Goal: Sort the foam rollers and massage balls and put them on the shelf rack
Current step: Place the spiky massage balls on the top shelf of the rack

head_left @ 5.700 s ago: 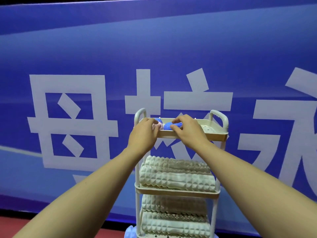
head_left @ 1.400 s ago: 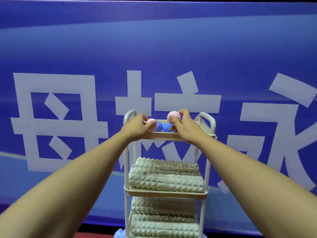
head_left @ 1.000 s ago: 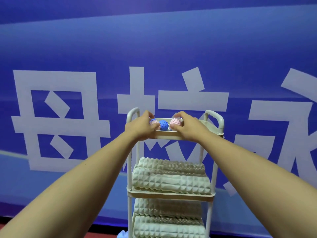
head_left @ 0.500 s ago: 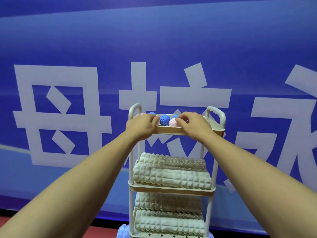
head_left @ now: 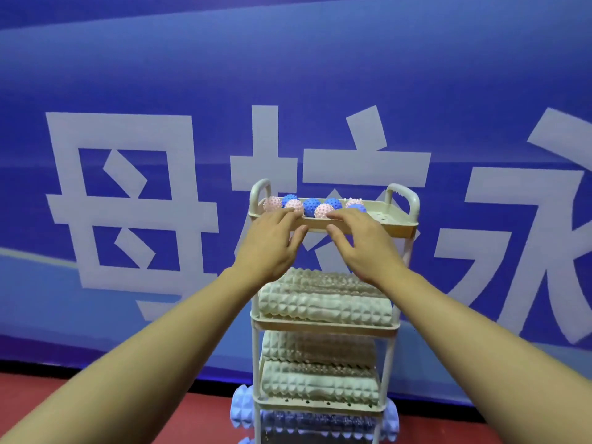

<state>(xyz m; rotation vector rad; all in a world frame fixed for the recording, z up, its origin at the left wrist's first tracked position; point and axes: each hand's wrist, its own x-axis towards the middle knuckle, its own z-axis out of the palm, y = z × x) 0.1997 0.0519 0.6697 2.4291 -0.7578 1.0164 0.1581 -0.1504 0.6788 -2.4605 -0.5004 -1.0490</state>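
A cream shelf rack [head_left: 397, 224] stands against the blue banner wall. Its top tray holds several spiky massage balls, pink [head_left: 272, 204] and blue [head_left: 311, 206], lined along the left and middle. My left hand [head_left: 272, 241] and my right hand [head_left: 362, 241] hover in front of the tray's front rim, fingers straight and relaxed, holding nothing. Pale green ridged foam rollers [head_left: 323, 307] fill the second shelf, and more of them [head_left: 317, 384] lie on the third. Light blue foam rollers [head_left: 243, 408] sit on the bottom shelf, their ends sticking out.
The blue banner wall with large white characters [head_left: 128, 187] rises directly behind the rack. Red floor [head_left: 128, 408] lies to the left and right of the rack's base. The right part of the top tray [head_left: 387, 208] is bare.
Both hands have drawn back from the balls to the front of the tray and hold nothing. The balls now lie in a row, and the view has tilted down to show the bottom shelf.
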